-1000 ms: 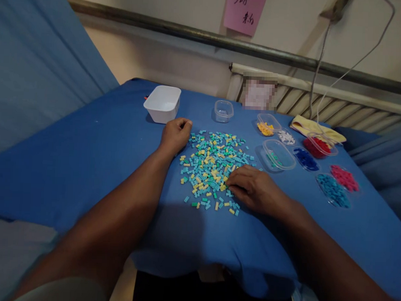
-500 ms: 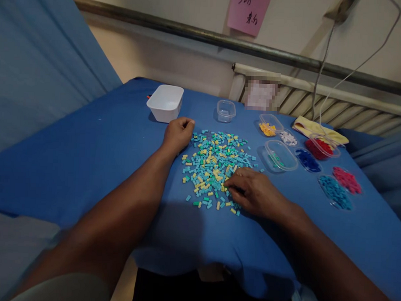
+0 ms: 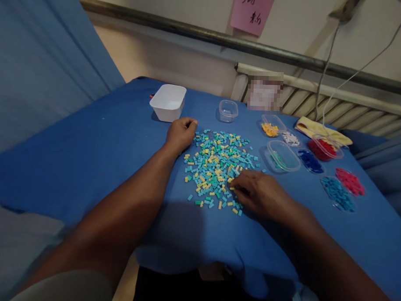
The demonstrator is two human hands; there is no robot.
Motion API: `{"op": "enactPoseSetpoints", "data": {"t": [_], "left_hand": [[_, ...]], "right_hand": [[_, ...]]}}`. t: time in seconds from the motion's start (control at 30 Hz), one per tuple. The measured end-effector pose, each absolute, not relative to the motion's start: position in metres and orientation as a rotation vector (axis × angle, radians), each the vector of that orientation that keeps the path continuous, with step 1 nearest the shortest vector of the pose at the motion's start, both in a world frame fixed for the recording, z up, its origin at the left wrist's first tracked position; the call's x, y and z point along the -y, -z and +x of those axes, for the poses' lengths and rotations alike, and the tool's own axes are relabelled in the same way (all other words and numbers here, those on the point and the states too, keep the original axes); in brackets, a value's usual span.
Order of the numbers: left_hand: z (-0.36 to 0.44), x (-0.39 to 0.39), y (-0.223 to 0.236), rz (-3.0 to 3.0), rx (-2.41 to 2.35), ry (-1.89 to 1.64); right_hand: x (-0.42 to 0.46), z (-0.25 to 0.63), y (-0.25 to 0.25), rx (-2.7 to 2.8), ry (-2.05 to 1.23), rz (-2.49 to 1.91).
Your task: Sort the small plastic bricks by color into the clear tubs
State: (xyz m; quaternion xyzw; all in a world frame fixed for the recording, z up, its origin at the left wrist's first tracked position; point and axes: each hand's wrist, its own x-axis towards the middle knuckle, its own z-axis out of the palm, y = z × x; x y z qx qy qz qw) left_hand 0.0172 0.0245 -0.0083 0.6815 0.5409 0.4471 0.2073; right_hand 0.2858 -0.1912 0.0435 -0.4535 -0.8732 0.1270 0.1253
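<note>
Left hand (image 3: pixel 181 135) loosely curled beside the brick pile (image 3: pixel 215 162); right hand (image 3: pixel 258 190) palm down, bent inward at its right edge. Whether either pinches a brick cannot be told.

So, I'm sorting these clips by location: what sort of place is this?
An indoor room, perhaps a curtained-off workspace, though I can't be sure: a blue curtain hangs at left, and a radiator and pipe-like rail run along the wall.

Small toy bricks (image 3: pixel 216 162): turquoise, green, pale yellow; loose, strewn in broad patch on blue cloth (image 3: pixel 122 126).
</note>
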Motion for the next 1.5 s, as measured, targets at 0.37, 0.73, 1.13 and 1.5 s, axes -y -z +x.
{"op": "enactPoseSetpoints", "data": {"t": [0.37,0.73,1.13,1.5], "left_hand": [[0.017,-0.025,0.009,1.869,-1.530,-1.244],[0.017,-0.025,0.007,1.862,-1.512,-1.253],[0.016,-0.025,0.004,1.841,-1.529,-1.250],[0.017,-0.023,0.008,1.891,-1.489,-1.253]], "right_hand": [[0.195,0.304,-0.043,2.336,-0.414,-1.397],[0.179,0.378,-0.045,1.683,0.087,-1.657],[0.173,0.392,-0.036,1.380,-0.182,-1.625],[0.186,0.297,-0.036,2.240,-0.200,-1.085]]}}
